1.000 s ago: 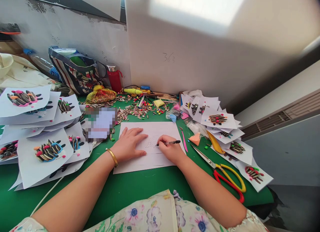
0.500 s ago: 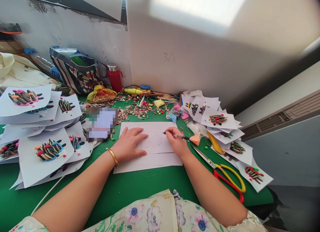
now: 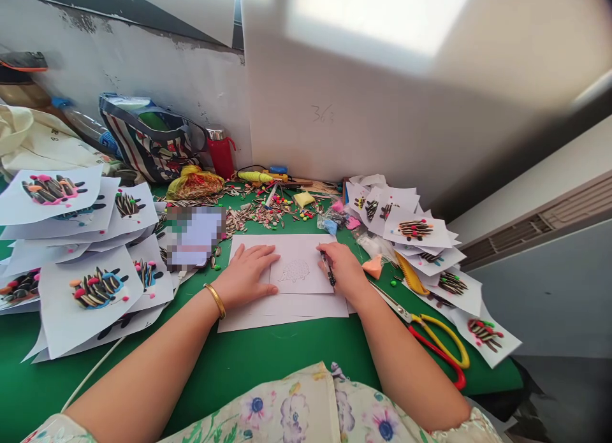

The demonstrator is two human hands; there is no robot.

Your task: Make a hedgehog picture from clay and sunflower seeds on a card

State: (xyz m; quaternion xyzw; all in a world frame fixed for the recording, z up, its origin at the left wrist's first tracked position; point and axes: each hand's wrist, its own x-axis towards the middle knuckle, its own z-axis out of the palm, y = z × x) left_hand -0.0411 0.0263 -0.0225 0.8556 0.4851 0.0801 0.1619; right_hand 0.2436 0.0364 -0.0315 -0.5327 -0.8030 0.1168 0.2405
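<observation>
My left hand (image 3: 251, 269) lies flat with its fingers spread on a white sheet of paper (image 3: 282, 306). Beside its fingertips, a small hedgehog drawing (image 3: 295, 271) shows in thin dark lines on the upper paper. At the right side of that paper, my right hand (image 3: 345, 269) is closed around a black pen (image 3: 327, 268). The pen slants across the fingers, one end pointing down toward me. Some of my right fingers are hidden behind the hand.
Stacks of seed-decorated cards stand left (image 3: 90, 296) and right (image 3: 415, 229). Scissors (image 3: 421, 325) lie by my right forearm, near orange clay (image 3: 373, 266) and a yellow comb-like piece (image 3: 410, 274). Loose seeds (image 3: 258, 210), a phone (image 3: 196, 236) and a red bottle (image 3: 220, 155) are farther back.
In my right hand the pen has turned from lying nearly level, pointing left, to a steep slant. That hand has shifted slightly right. My left hand stays on the paper.
</observation>
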